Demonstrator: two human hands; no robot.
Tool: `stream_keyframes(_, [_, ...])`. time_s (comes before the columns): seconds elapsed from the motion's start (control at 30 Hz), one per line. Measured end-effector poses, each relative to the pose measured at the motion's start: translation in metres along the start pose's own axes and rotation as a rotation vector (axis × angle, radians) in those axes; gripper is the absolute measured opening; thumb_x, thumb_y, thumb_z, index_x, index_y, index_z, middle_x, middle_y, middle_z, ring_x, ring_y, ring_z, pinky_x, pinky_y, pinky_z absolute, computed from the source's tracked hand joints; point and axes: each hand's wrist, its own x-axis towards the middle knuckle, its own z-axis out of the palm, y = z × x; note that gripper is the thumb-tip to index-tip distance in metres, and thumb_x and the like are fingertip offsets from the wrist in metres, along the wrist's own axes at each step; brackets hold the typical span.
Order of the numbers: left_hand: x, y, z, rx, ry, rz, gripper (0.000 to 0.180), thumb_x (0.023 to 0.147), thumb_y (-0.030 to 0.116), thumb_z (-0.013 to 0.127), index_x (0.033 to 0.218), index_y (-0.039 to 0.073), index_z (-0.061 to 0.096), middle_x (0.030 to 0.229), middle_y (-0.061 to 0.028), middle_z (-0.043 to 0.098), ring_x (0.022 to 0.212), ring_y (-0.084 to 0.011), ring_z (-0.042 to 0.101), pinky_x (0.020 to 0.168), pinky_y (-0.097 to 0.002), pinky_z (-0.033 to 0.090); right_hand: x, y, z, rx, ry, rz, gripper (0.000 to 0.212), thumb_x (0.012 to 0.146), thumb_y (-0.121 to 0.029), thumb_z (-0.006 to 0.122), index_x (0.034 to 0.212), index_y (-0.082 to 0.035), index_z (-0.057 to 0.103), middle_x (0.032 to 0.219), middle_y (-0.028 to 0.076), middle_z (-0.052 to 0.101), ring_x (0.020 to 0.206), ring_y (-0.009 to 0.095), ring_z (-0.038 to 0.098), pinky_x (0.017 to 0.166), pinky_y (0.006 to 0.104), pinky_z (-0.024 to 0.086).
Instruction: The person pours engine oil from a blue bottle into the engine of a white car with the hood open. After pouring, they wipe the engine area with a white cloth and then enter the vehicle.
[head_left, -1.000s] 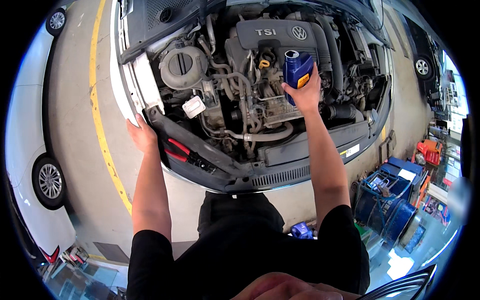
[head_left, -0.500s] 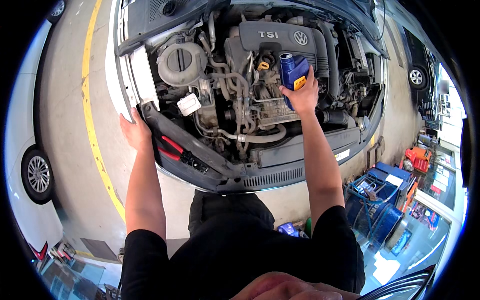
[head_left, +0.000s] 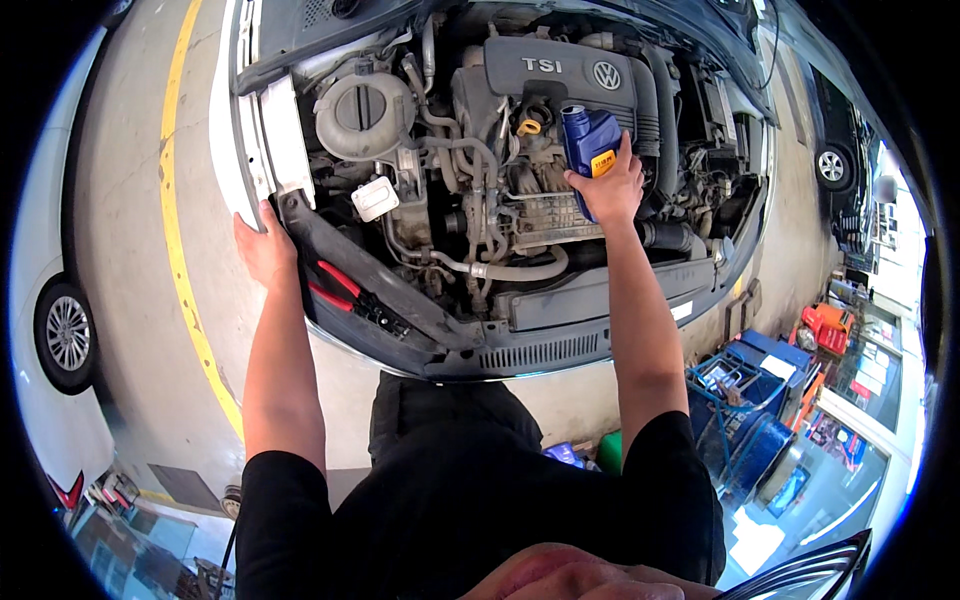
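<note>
My right hand (head_left: 612, 192) is closed round a blue bottle (head_left: 588, 135) with a yellow label. Its neck, with no cap on it, points up and away from me, beside the dark engine cover (head_left: 560, 72). A yellow ring handle (head_left: 529, 127) sits just left of the bottle, by a dark round opening in the engine. At the car's front left corner, my left hand (head_left: 267, 250) lies on the fender edge, thumb apart from the fingers, holding nothing. Pliers with red handles (head_left: 338, 285) rest on the front trim near that hand.
Left of the engine stands a round grey reservoir (head_left: 362, 112) with a broad cap. A small white rectangular piece (head_left: 375, 199) lies below it. White car (head_left: 62, 330) at far left; blue drum (head_left: 735, 440) and a cart at right. A green container (head_left: 609, 453) stands on the floor.
The view has shifted slightly. The bottle stays in my right hand in nearly the same place and tilt, and my left hand remains on the fender edge.
</note>
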Motion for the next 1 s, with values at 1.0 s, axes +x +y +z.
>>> stream_keyframes(1.0, [0.0011, -0.0018, 0.0012, 0.019, 0.011, -0.008, 0.089, 0.102, 0.069, 0.056, 0.162, 0.005, 0.048, 0.163, -0.0194, 0.054, 0.150, -0.0395, 0.051, 0.123, -0.0516, 0.041, -0.0017, -0.0049, -0.0024, -0.080, -0.061, 0.026, 0.136, 0.064, -0.052, 0.097, 0.174, -0.023, 0.023, 0.160, 0.023, 0.048, 0.149, 0.044, 0.046, 0.122, 0.0578, 0.037])
